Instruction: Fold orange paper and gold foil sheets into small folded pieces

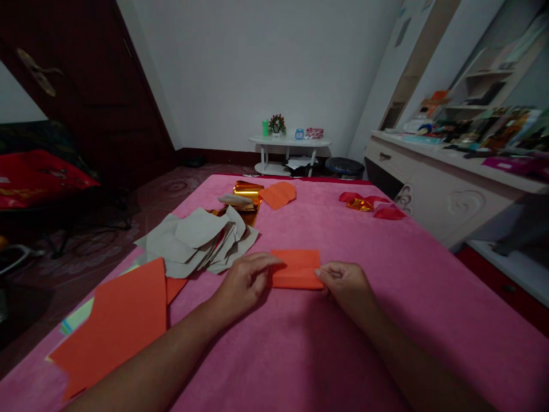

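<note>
A folded rectangle of orange paper (pixel 297 269) lies in front of me on the pink cloth. My left hand (pixel 245 281) holds its left edge, with the fingers reaching over the paper and the thumb beside it. At the lower right corner, my right hand (pixel 343 281) pinches the paper between thumb and curled fingers. Larger orange sheets (pixel 124 320) lie by my left forearm. Beyond my left hand is a loose pile of grey-white cut papers (pixel 201 237).
Gold foil (pixel 249 193) and a rounded orange paper piece (pixel 279 194) lie at the far side of the pink-covered surface (pixel 429 297). Red and gold wrappers (pixel 371 206) are at the far right. A white side table (pixel 291 141) and a dresser (pixel 429 177) stand beyond.
</note>
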The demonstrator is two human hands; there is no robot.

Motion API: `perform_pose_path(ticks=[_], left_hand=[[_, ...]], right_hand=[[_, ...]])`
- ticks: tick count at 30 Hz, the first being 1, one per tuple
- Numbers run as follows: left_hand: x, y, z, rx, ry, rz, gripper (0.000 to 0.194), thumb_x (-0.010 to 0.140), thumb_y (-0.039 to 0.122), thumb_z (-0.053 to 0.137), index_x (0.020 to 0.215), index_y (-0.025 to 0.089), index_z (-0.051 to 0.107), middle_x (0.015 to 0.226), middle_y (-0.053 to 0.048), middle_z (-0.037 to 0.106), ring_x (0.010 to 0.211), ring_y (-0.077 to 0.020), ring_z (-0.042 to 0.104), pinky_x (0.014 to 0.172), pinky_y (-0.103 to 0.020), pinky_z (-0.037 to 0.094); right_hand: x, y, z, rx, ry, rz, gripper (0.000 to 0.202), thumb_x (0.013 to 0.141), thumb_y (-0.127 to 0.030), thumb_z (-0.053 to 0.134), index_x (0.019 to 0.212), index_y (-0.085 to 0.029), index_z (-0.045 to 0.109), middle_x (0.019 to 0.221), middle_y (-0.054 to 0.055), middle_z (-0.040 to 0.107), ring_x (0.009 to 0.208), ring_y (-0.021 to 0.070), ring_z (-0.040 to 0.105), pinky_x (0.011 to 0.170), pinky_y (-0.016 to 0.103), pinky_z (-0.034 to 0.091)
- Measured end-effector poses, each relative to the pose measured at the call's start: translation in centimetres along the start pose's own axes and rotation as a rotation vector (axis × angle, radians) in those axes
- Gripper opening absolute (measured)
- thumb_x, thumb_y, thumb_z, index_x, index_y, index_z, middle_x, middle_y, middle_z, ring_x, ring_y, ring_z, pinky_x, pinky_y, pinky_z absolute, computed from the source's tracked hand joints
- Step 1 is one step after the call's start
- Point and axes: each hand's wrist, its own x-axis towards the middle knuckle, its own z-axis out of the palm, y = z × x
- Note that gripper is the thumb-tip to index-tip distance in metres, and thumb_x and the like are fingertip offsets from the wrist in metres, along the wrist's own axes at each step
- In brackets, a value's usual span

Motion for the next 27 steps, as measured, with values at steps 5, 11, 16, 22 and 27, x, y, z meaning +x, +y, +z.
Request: perform_pose_path(ticks=[5,11,16,22,27], left_hand=[[-0.3,-1.3,0.6,0.105,-0.188,0.093,0.055,0.067,-0.003,0.04,0.105,0.022,0.07,0.103,-0.006,0.071,0.098,-0.0205,0.063,0.091,-0.034,0.044],[-0.2,-1.3,0.1,0.18,-0.251,0.137,0.063,0.055,-0.006,0.04,0.103,0.02,0.07,0.107,-0.007,0.07,0.101,-0.0211,0.062,0.092,-0.035,0.046],[-0.4,-0.1,-0.6,0.173,-0.276,0.112,0.049,0.063,0.013,0.065,0.11,0.023,0.067,0.114,-0.008,0.067,0.103,-0.0275,0.06,0.093,-0.039,0.043],[0.0,-0.1,0.6,0.038,-0.161,-0.061,0.021,0.076,0.038,0.065,0.087,0.023,0.075,0.094,-0.008,0.072,0.088,-0.025,0.064,0.082,-0.033,0.045],[0.4,0.0,1.5,0.066,-0.108,-0.064,0.038,0.089,0.032,0.047,0.058,0.019,0.064,0.067,-0.005,0.066,0.063,-0.0166,0.058,0.063,-0.025,0.04]], right_hand=[[0.3,0.1,-1.0,-0.082,-0.052,-0.052,0.012,0.069,-0.024,0.055,0.059,-0.018,0.058,0.049,-0.003,0.053,0.043,0.0104,0.045,0.041,0.022,0.031],[0.2,0.1,-3.8,-0.263,-0.221,-0.342,0.042,0.058,-0.005,0.051,0.095,-0.022,0.062,0.086,0.001,0.062,0.064,0.0123,0.053,0.055,0.021,0.04],[-0.2,-0.6,-3.7,-0.229,-0.377,-0.255,0.02,0.062,-0.013,0.067,0.08,-0.021,0.068,0.075,-0.001,0.057,0.059,0.0113,0.048,0.052,0.021,0.038],[0.3,0.5,-2.7,-0.159,-0.338,-0.231,0.018,0.078,-0.03,0.06,0.066,-0.018,0.067,0.07,0.0,0.057,0.06,0.0124,0.049,0.052,0.022,0.036],[0.2,0.6,-2.3,-0.341,-0.217,-0.259,0.033,0.081,-0.032,0.053,0.052,-0.019,0.047,0.057,-0.004,0.045,0.053,0.011,0.04,0.05,0.024,0.029]])
